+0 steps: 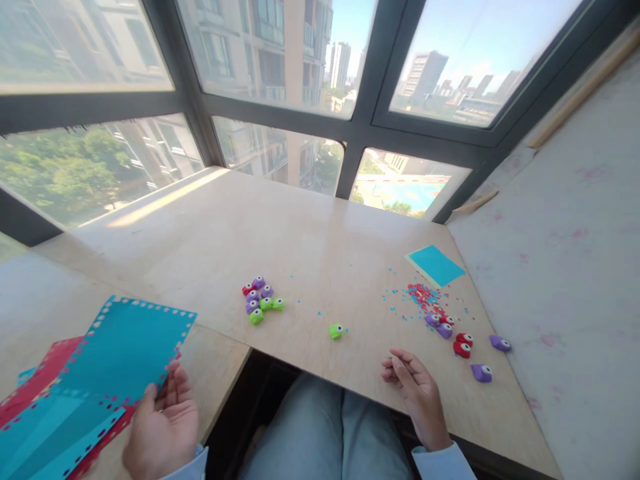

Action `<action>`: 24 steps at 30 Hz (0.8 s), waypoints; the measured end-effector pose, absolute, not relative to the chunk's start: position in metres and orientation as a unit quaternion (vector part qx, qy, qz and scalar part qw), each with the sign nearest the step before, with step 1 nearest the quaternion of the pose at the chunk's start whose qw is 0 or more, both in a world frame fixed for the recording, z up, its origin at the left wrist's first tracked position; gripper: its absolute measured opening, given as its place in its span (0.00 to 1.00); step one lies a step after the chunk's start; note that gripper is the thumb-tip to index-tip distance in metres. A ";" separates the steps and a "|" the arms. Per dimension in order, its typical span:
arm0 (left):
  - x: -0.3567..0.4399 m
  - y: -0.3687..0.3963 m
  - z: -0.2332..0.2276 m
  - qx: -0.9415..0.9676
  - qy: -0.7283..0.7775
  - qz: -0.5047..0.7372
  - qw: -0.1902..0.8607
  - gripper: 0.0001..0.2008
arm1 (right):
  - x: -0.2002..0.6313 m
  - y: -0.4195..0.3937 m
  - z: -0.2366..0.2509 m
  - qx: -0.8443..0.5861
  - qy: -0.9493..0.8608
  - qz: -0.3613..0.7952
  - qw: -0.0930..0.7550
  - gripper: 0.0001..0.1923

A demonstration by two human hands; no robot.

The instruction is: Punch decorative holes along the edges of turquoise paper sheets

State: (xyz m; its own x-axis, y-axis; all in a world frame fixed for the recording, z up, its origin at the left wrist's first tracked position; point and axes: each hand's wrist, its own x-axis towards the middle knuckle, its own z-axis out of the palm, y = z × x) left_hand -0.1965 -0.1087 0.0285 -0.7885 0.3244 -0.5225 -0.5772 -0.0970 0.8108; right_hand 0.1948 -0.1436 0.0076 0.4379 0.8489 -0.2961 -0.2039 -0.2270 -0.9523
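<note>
My left hand (167,417) pinches the lower right edge of a blue paper sheet (133,343) with small holes along its edges. The sheet lies over a pile of more blue and red sheets (45,433) at the lower left. My right hand (415,393) rests by the table's front edge, thumb against loosely curled fingers, with no object visible in it. Ahead and to its left lies a small green one-eyed piece (336,331). Similar red pieces (462,349) and purple pieces (481,373) lie to its right.
A cluster of purple, red and green one-eyed pieces (253,304) stands mid-table. Red and blue paper dots (424,295) are heaped at the right, near a blue square of paper (436,265). A gap opens in the table's front edge. Windows and a papered wall (565,267) border the table.
</note>
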 end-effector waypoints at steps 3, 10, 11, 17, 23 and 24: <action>-0.213 -0.117 0.025 -0.040 0.637 0.717 0.282 0.14 | 0.192 -0.142 0.011 -0.627 -0.254 0.466 0.569 0.29; -0.203 -0.113 0.023 -0.139 0.601 0.698 0.364 0.13 | 0.192 -0.143 0.013 -0.618 -0.263 0.470 0.572 0.29; -0.198 -0.111 0.025 -0.167 0.586 0.702 0.368 0.13 | 0.192 -0.144 0.013 -0.617 -0.264 0.472 0.572 0.29; -0.139 -0.109 0.045 -0.113 0.589 0.668 0.441 0.03 | 0.192 -0.144 0.013 -0.608 -0.270 0.473 0.577 0.27; -0.072 -0.112 0.024 0.319 0.650 0.537 0.433 0.18 | 0.199 -0.146 0.015 -0.594 -0.291 0.474 0.581 0.25; -0.064 -0.109 0.018 0.408 0.654 0.493 0.403 0.20 | 0.204 -0.146 0.017 -0.595 -0.304 0.467 0.579 0.23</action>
State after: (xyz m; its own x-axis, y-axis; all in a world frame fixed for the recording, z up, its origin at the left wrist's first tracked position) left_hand -0.0638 -0.1089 0.0179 -0.3428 0.9310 -0.1252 0.1362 0.1811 0.9740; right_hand 0.2044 -0.1462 0.0172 0.3778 0.9032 -0.2034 -0.1789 -0.1443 -0.9732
